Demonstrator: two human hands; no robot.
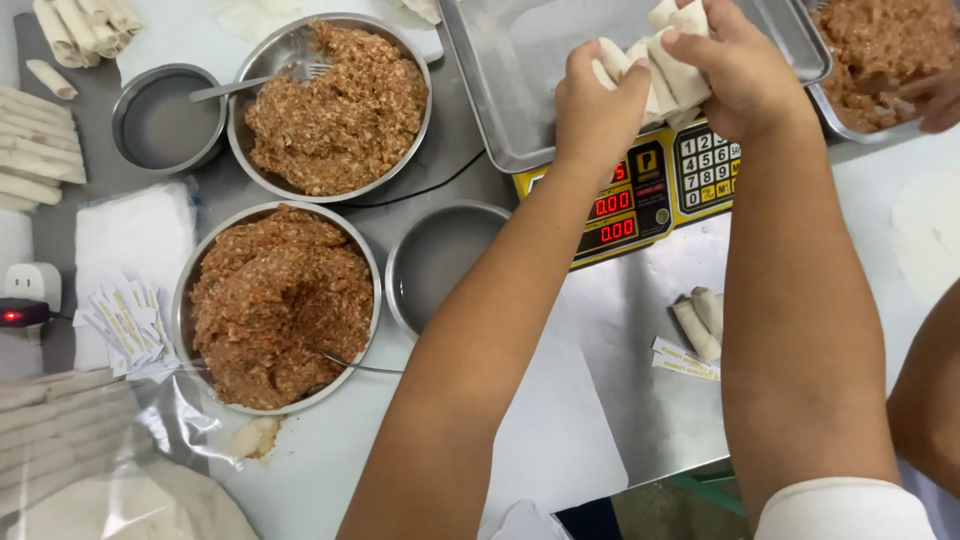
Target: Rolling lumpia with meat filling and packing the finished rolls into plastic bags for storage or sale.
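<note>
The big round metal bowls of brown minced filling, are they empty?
No, both round metal bowls are heaped with brown minced filling, each with a metal utensil stuck in.

Both hands, left point(597, 105) and right point(735, 70), hold rolls point(665, 70) over the tray point(520, 90) on the scale point(640, 205); two filling bowls point(340, 105) lie at nine o'clock, loose rolls point(698, 320) at six

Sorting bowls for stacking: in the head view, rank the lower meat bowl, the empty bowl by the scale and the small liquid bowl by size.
1. Lower meat bowl, largest.
2. Empty bowl, partly hidden by an arm.
3. Liquid bowl, smallest, though close to the empty one.
</note>
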